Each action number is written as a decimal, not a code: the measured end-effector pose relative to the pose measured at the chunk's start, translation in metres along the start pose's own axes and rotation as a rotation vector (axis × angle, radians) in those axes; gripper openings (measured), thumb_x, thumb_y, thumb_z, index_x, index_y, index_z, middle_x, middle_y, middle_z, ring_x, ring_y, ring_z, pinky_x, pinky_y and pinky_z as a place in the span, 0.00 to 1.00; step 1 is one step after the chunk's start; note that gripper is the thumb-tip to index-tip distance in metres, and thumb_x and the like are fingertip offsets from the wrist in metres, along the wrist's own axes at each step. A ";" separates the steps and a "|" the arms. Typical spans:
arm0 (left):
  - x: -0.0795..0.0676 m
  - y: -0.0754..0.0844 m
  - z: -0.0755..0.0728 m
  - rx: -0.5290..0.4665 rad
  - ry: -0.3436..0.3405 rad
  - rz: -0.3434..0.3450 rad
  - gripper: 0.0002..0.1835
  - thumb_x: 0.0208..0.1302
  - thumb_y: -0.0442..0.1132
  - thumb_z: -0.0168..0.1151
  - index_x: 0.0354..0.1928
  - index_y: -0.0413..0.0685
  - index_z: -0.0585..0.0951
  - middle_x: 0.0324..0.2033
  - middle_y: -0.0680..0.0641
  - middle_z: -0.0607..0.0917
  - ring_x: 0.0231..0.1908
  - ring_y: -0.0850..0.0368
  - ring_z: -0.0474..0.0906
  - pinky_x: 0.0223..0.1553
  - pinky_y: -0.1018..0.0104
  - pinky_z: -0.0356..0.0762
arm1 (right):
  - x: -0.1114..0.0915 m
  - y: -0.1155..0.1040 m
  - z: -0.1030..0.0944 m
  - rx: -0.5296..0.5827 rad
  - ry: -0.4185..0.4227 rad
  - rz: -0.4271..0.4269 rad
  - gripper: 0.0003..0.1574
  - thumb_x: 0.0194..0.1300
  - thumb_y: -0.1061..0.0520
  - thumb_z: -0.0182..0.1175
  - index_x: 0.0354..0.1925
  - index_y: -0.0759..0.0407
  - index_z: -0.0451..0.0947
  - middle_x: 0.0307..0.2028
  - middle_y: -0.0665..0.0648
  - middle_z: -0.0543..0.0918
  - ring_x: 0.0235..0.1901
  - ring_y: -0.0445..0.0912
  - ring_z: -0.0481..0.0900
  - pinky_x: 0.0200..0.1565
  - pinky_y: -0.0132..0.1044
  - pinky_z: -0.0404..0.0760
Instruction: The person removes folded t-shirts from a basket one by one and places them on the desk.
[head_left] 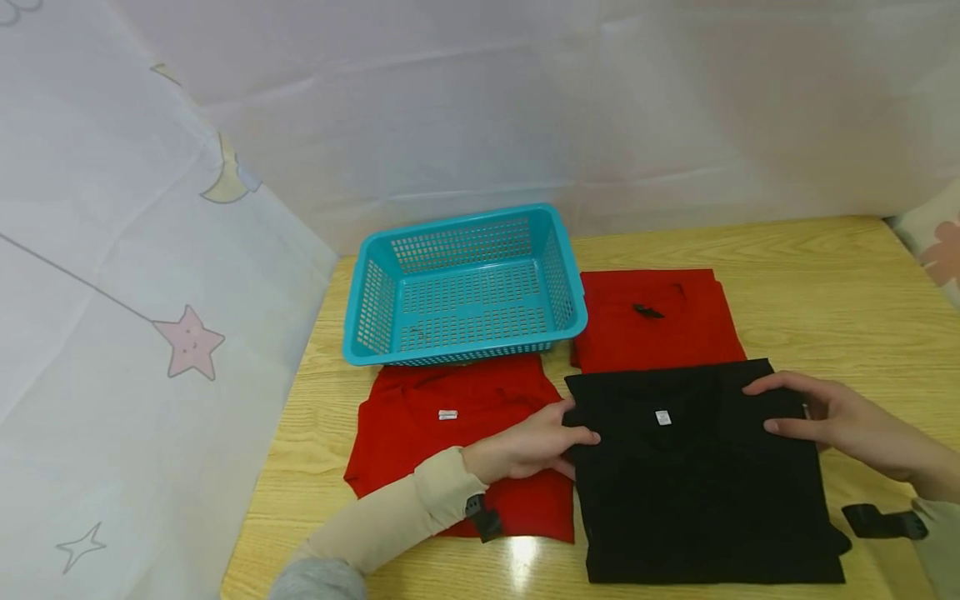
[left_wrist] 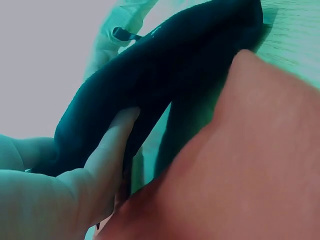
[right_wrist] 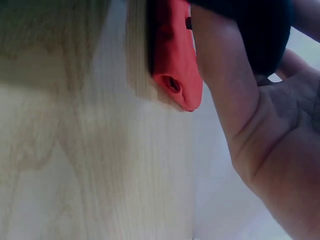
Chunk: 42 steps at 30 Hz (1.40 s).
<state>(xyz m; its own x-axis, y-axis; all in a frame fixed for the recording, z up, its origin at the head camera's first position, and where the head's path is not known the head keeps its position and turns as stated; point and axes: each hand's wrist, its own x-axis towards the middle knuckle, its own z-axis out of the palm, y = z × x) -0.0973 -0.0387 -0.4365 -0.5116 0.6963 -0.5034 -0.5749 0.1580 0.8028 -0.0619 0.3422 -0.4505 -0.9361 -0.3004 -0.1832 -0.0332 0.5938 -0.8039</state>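
Note:
A folded black T-shirt (head_left: 697, 483) with a small white neck label lies at the front right in the head view. My left hand (head_left: 536, 442) grips its left edge, thumb on top and other fingers underneath. On the opposite edge my right hand (head_left: 847, 421) holds the cloth between thumb and fingers. In the left wrist view the dark cloth (left_wrist: 125, 85) is lifted in a raised fold, with the left thumb pressed on it. The right wrist view has the black cloth (right_wrist: 265, 37) between the right thumb and fingers.
A turquoise plastic basket (head_left: 468, 346) stands at the back of the wooden table (head_left: 847, 308). One red T-shirt (head_left: 420, 433) lies under my left forearm, in front of the basket. Another folded red T-shirt (head_left: 652, 342) lies behind the black one, right of the basket.

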 end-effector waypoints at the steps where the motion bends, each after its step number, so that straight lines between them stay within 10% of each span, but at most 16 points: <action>1: 0.001 -0.001 0.000 -0.003 -0.005 -0.002 0.28 0.70 0.33 0.52 0.69 0.50 0.58 0.59 0.45 0.78 0.45 0.56 0.81 0.48 0.48 0.82 | 0.000 0.001 0.000 -0.001 -0.006 0.007 0.24 0.66 0.60 0.60 0.59 0.53 0.71 0.44 0.36 0.70 0.15 0.48 0.61 0.19 0.38 0.65; 20: 0.005 -0.012 0.009 -0.039 0.006 -0.036 0.36 0.68 0.27 0.52 0.71 0.49 0.48 0.61 0.43 0.76 0.50 0.52 0.80 0.52 0.43 0.78 | -0.005 0.014 0.000 -0.031 -0.104 0.032 0.24 0.66 0.58 0.60 0.59 0.54 0.68 0.28 0.48 0.66 0.13 0.46 0.60 0.17 0.36 0.66; 32: 0.010 -0.022 0.016 0.028 0.045 -0.046 0.34 0.66 0.26 0.54 0.70 0.48 0.52 0.54 0.45 0.77 0.49 0.48 0.82 0.49 0.45 0.80 | -0.005 0.026 -0.004 0.073 -0.267 0.120 0.23 0.67 0.58 0.59 0.58 0.53 0.68 0.43 0.52 0.71 0.12 0.40 0.57 0.16 0.34 0.72; 42: 0.012 -0.027 0.020 0.090 0.082 -0.033 0.39 0.66 0.26 0.54 0.72 0.43 0.46 0.56 0.45 0.76 0.47 0.49 0.82 0.48 0.47 0.81 | -0.007 0.031 -0.008 0.178 -0.352 0.101 0.27 0.70 0.60 0.54 0.55 0.27 0.71 0.30 0.43 0.76 0.11 0.50 0.50 0.14 0.35 0.67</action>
<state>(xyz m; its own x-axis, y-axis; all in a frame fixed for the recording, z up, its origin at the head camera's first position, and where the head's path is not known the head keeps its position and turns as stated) -0.0753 -0.0204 -0.4576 -0.5465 0.6304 -0.5513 -0.5342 0.2445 0.8092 -0.0589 0.3688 -0.4696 -0.7533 -0.5030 -0.4236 0.1425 0.5040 -0.8519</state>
